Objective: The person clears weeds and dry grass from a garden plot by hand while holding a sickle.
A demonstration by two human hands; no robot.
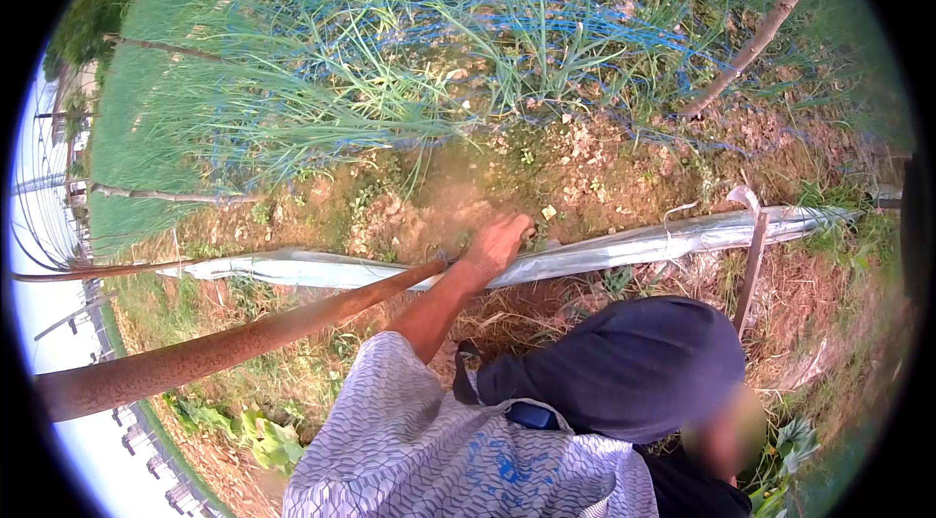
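My left hand (502,240) reaches down to the soil at the edge of the planted bed, beside the strip of silvery plastic film (585,259). Its fingers are curled and close together, low over the ground; whatever they hold, if anything, is hidden. Just left of the wrist, the end of a rusty pole (244,347) meets the film. My bent knee in dark trousers (653,362) is to the right of the arm. Beyond the knee, a smeared skin-coloured patch (726,435) shows no fingers, and I cannot tell whether it is my right hand.
Thin green plants (341,79) and blue netting strings (595,25) fill the bed ahead. Wooden stakes stand at the upper right (765,30) and beside the film at the right (753,274). Broad-leaved plants (268,440) grow at the lower left.
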